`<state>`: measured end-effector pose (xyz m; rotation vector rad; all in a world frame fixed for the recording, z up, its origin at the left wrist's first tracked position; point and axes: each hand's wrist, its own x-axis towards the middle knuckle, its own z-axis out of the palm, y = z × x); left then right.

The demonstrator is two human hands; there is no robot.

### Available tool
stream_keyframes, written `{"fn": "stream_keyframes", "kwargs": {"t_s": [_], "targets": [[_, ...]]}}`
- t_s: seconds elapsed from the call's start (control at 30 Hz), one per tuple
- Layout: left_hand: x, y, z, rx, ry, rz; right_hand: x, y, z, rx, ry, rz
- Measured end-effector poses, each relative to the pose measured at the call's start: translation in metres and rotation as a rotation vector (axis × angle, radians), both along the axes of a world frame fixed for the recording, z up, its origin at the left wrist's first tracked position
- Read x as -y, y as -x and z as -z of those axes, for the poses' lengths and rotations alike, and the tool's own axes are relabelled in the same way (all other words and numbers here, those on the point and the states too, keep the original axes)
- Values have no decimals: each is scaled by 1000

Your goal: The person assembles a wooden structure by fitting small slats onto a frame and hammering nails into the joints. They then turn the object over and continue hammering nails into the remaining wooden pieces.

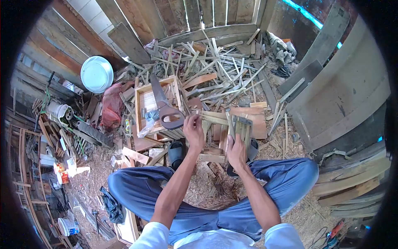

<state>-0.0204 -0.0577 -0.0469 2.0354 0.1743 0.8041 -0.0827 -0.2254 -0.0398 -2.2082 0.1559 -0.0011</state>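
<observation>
My left hand [193, 129] has its fingers closed at the left end of a thin wooden strip [215, 118]. My right hand [236, 151] is wrapped round a narrow greyish bar [230, 123] that points away from me; I cannot tell what kind of tool or piece it is. Beside that bar, a short dark block [243, 120] lies across several upright-looking slats [247, 132]. Left of my left hand, a handsaw [161, 95] with a dark handle rests across a wooden box [179, 89]. A crumpled clear plastic bag [148, 125] hangs at the box's near corner.
Loose wooden sticks [224, 74] pile up beyond my hands. A brown board [257, 122] lies under the work. To the left are a white basin [97, 74] and a red plastic bag [112, 108]. Large panels [342, 91] lean at the right, above stacked planks [352, 178].
</observation>
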Motion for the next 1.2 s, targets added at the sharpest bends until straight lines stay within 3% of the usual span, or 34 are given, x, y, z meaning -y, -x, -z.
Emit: {"fn": "stream_keyframes", "kwargs": {"t_s": [0.17, 0.27, 0.57, 0.7, 0.97, 1.07, 1.2], "targets": [[-5, 2, -2, -92, 91, 7, -22, 10, -26, 150, 55, -152], [-1, 5, -5, -56, 127, 5, -24, 7, -10, -24, 75, -162], [-5, 7, 1, -8, 119, -25, -29, 16, -16, -15, 74, -231], [-4, 9, 1, 32, 112, -28, -31, 19, -22, 69, 85, -215], [-6, 8, 11, 3, 176, -37, -28, 15, -41, -43, 68, -176], [-5, 6, 11, 26, 170, -28, -31, 13, -15, 32, 124, -235], [2, 9, 0, -25, 254, 6, -33, 19, -30, 35, 50, -193]]}}
